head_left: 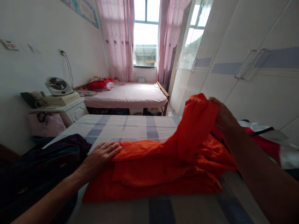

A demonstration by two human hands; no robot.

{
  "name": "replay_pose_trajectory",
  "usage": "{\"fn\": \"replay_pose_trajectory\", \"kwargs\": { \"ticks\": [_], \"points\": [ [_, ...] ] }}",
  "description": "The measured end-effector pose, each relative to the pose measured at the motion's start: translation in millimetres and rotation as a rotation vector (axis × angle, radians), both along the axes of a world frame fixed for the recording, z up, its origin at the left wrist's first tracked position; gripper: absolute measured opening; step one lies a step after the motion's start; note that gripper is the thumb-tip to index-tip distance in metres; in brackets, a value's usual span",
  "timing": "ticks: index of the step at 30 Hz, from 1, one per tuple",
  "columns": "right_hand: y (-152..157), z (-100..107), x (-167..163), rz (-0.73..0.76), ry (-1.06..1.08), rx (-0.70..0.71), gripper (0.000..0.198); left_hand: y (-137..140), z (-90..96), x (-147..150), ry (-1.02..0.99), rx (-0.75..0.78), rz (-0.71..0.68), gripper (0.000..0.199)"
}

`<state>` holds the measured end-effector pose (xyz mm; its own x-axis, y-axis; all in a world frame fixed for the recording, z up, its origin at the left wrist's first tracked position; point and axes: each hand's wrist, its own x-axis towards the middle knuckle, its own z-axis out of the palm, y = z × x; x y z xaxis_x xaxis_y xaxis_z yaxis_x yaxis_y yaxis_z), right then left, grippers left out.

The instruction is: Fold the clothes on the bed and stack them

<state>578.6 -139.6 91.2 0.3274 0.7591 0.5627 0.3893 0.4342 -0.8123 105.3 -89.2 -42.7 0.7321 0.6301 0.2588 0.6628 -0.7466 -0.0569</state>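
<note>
An orange garment [144, 168], probably a jacket or shirt, lies partly folded across the bed in front of me. My left hand [106, 151] rests flat on its left end, fingers stretched out. On the right, my right hand [221, 115] pinches the end of a gathered orange sleeve [198, 118] and holds it up above the rest of the cloth. Dark lettering shows on the garment near its right part, too blurred to read.
Dark plaid clothing [46, 165] lies at the left, red and white clothes [266, 140] at the right. The striped bed sheet [126, 124] spreads beneath. Beyond are a pink bed [135, 93], a fan [58, 85] on a cabinet [72, 112], and a white wardrobe [233, 37].
</note>
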Motion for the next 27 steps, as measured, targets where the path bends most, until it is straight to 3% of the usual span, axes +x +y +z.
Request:
{"fn": "replay_pose_trajectory", "kwargs": {
  "ticks": [3, 6, 9, 12, 15, 19, 23, 27],
  "points": [
    [-25.3, -14.8, -21.0, 0.266, 0.291, -0.201, 0.020, -13.2, 1.8, -4.1, 0.005, -0.131, -0.013, 0.056],
    [-33.8, -16.1, -54.5, 0.487, 0.360, -0.262, 0.021, -27.6, 32.2, 19.3, -0.193, -0.338, -0.012, 0.049],
    [-33.4, -7.2, -95.0, 0.773, 0.285, -0.290, 0.016, -45.0, 65.3, 63.9, -0.583, -0.691, -0.007, 0.060],
    [-34.9, -1.3, -127.8, 0.971, 0.008, -0.311, 0.012, -58.6, 79.2, 102.5, -0.939, -1.162, -0.123, 0.073],
    [-41.9, -11.9, -128.5, 0.805, -0.368, -0.263, 0.039, -59.3, 75.0, 110.6, -1.045, -1.394, -0.085, 0.058],
    [-58.2, -58.2, -69.5, 0.351, -0.778, -0.303, 0.061, -43.3, 59.5, 74.7, -1.073, -1.314, 0.102, 0.030],
    [-71.9, -111.1, -13.4, 0.058, -1.111, -0.409, 0.060, -31.0, 46.3, 37.3, -0.995, -1.288, 0.213, 0.033],
    [-67.4, -126.5, -11.3, -0.001, -1.192, -0.326, 0.034, -33.5, 44.9, 33.9, -0.966, -1.267, 0.204, 0.038]
  ]
}}
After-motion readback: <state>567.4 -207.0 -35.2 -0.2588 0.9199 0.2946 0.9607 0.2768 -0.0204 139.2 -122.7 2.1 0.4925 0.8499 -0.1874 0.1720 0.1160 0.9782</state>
